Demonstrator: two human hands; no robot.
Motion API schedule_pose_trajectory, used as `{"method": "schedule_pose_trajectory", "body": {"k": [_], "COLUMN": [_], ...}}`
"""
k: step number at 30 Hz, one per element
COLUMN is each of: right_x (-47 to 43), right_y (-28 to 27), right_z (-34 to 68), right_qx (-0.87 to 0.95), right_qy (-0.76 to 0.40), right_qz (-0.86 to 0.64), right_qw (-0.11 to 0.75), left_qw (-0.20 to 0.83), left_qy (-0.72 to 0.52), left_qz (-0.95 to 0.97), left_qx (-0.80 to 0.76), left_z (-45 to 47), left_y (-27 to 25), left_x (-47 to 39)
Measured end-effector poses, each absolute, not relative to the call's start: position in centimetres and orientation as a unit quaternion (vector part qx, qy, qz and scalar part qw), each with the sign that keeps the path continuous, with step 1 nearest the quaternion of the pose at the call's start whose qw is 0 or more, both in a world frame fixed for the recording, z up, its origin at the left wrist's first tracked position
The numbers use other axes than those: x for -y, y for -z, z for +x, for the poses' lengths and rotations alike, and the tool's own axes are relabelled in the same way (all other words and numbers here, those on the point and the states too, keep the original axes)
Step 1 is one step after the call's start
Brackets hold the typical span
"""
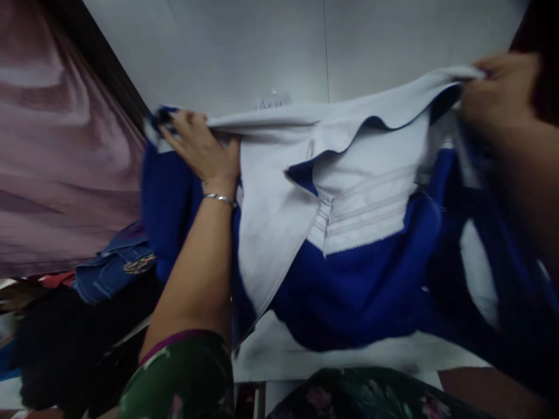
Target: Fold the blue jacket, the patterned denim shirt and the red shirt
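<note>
A blue-and-white garment (pixel 362 291) is stretched across between my hands, with white panels on its upper part and blue cloth below. Rows of stitching run over one white panel, and a blue-edged flap folds forward near the middle. My left hand (pixel 203 148) is closed over the upper left edge, its fingers curled on the cloth. At the upper right corner, my right hand (pixel 502 93) pinches the white edge; motion blurs it somewhat. The garment's lower right part falls into shadow.
A pale board or tabletop (pixel 244 52) lies behind the garment, bearing a small handwritten label (pixel 273 102). Pink cloth (pixel 65 151) hangs at the left. Below it are folded blue denim (pixel 109 265) and a dark cloth pile (pixel 56 343).
</note>
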State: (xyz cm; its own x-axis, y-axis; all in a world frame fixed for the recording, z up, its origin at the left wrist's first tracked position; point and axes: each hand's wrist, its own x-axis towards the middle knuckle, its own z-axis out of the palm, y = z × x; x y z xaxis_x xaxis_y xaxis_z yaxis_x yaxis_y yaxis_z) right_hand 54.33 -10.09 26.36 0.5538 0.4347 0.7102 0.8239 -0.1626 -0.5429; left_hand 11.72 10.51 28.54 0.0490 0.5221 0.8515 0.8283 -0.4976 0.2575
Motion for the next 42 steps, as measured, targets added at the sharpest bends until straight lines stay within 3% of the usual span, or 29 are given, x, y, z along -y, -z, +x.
{"method": "schedule_pose_trajectory", "body": {"k": [4, 7, 10, 14, 21, 27, 31, 37, 42], "right_x": [2.7, 1.2, 4.2, 11.5, 21.1, 22.2, 21.3, 21.3, 24.0], "right_y": [-21.6, -14.3, -6.8, -0.3, 4.1, 4.9, 5.1, 3.6, 3.1], "right_z": [53.1, 52.3, 51.9, 53.3, 54.7, 51.8, 51.4, 53.2, 58.0], "right_qx": [0.427, 0.497, 0.521, 0.466, 0.368, 0.423, 0.465, 0.404, 0.329], "right_qy": [0.114, 0.057, -0.008, -0.032, -0.069, 0.099, 0.097, -0.056, 0.023], "right_qz": [-0.835, -0.814, -0.817, -0.852, -0.913, -0.900, -0.880, -0.913, -0.943], "right_qw": [0.328, 0.295, 0.249, 0.234, 0.162, 0.034, -0.005, -0.012, 0.044], "left_qw": [0.008, -0.076, -0.094, -0.102, -0.071, -0.021, 0.007, 0.001, -0.036], "left_qy": [0.346, 0.276, 0.232, 0.216, 0.135, 0.091, 0.052, -0.024, -0.082], "left_qz": [-0.786, -0.818, -0.852, -0.882, -0.947, -0.969, -0.969, -0.981, -0.988], "left_qx": [0.513, 0.500, 0.460, 0.406, 0.282, 0.231, 0.242, 0.194, 0.129], "left_z": [15.4, 15.5, 13.9, 11.1, 9.2, 13.3, 16.2, 14.7, 10.2], "left_y": [-19.5, -11.4, -5.0, -0.7, 2.2, 4.0, 3.8, 1.0, 0.9], "left_x": [-17.9, -19.3, -16.3, -9.1, 0.7, 0.8, -0.6, 0.7, 4.5]}}
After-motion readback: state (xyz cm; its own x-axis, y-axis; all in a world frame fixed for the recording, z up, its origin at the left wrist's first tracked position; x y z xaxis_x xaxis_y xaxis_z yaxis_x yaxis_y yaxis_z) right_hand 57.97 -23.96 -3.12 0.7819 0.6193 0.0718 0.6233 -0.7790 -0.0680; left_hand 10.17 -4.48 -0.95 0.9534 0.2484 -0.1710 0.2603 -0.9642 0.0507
